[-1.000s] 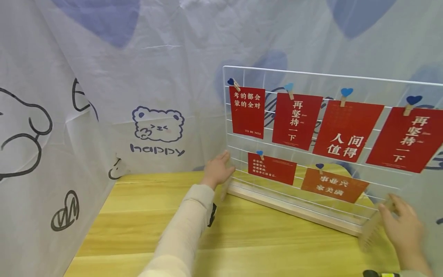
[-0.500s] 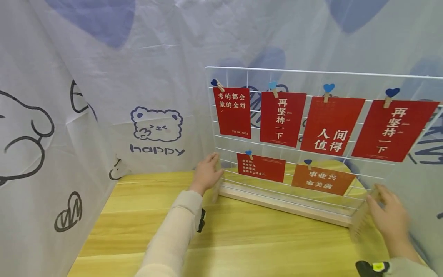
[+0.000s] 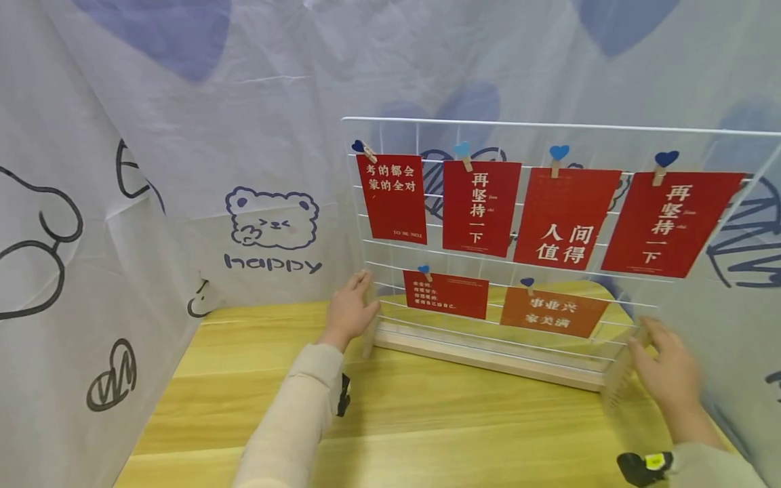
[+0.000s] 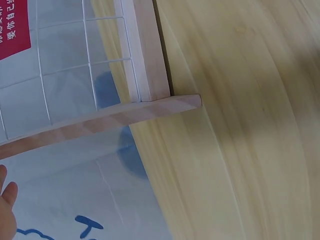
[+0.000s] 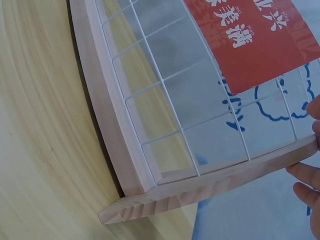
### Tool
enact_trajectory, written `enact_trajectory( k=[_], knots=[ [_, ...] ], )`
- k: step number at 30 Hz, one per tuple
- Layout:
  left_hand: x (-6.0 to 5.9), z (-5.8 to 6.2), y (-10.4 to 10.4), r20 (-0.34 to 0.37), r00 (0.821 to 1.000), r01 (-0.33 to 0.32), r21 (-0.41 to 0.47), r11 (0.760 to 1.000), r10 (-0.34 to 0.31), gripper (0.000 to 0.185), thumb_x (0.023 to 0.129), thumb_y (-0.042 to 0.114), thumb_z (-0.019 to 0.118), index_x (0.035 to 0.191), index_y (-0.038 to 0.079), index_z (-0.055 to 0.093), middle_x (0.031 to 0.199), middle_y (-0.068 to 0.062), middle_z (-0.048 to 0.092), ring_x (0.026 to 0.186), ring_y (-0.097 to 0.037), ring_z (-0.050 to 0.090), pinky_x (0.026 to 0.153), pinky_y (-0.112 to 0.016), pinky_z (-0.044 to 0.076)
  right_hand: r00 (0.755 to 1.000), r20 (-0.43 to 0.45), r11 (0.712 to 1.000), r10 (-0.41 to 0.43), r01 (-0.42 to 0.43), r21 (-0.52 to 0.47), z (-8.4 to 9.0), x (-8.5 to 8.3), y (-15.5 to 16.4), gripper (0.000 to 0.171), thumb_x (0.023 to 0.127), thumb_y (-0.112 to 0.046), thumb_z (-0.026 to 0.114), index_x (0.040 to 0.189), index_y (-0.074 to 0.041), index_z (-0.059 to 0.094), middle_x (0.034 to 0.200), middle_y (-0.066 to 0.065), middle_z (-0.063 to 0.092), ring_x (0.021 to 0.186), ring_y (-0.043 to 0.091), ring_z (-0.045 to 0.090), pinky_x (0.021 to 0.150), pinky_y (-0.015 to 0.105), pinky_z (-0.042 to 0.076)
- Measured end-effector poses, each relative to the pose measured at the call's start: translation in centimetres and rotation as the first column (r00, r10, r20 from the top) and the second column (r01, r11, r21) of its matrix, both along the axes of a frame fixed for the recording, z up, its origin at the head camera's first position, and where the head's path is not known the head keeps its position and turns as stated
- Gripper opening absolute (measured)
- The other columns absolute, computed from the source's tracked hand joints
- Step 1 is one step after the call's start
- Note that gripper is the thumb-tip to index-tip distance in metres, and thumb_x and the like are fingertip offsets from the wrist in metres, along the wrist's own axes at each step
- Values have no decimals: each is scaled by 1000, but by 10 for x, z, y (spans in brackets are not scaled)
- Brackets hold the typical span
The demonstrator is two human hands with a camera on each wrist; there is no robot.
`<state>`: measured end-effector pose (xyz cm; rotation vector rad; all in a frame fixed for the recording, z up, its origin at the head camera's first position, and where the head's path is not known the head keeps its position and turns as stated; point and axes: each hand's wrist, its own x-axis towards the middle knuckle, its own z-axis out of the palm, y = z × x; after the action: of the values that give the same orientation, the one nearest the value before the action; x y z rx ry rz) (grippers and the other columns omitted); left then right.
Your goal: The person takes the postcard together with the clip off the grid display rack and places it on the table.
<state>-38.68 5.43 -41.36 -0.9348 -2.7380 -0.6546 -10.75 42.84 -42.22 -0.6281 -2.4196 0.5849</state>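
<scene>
A white wire grid stand point(image 3: 549, 126) on a wooden base point(image 3: 482, 356) stands on the yellow wooden table point(image 3: 427, 427). Several red cards point(image 3: 482, 207) and an orange one point(image 3: 552, 312) hang on it from blue heart pegs. My left hand point(image 3: 349, 310) holds the grid's left edge just above the base. My right hand point(image 3: 666, 371) grips the wooden cross foot point(image 5: 200, 187) at the stand's right end, fingers point(image 5: 306, 175) curled at its far tip. The left wrist view shows the left foot point(image 4: 115, 119) and only a sliver of my left hand point(image 4: 6, 212).
White cloth printed with a bear and "happy" point(image 3: 271, 234) hangs close behind and to the left of the table. The stand sits near the table's back edge. Dark wrist devices sit on both sleeves point(image 3: 343, 395) point(image 3: 641, 466).
The stand has slid leftwards along the table with both hands staying on its two ends. Its left end now stands closer to the bear print.
</scene>
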Motion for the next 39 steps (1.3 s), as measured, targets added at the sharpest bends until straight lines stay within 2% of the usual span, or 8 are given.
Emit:
enact_trajectory(
  k=[10,26,39],
  knots=[
    [-2,-1,1,27,1000,-3,22,1000,3,56,81,27,49,130,4,36,133,-10,35,110,-35,42,91,-44,33,999,32,1000,30,-30,1,0,1,2,44,87,-16,44,125,5,37,122,29,37,109,47,32,82,60,25],
    [1,-1,2,-5,1000,-1,31,1000,1,54,82,25,47,130,5,36,132,-11,36,115,-30,38,93,-42,31,997,60,999,51,-52,7,1,4,3,48,87,-18,45,128,5,33,126,29,33,112,47,29,85,59,24],
    [2,-2,3,-25,1000,-20,-12,1000,20,54,83,28,43,131,4,36,134,-10,34,116,-30,37,95,-42,29,996,69,998,56,-57,9,3,2,2,49,87,-18,45,127,6,33,127,30,32,115,45,27,87,58,23]
  ],
)
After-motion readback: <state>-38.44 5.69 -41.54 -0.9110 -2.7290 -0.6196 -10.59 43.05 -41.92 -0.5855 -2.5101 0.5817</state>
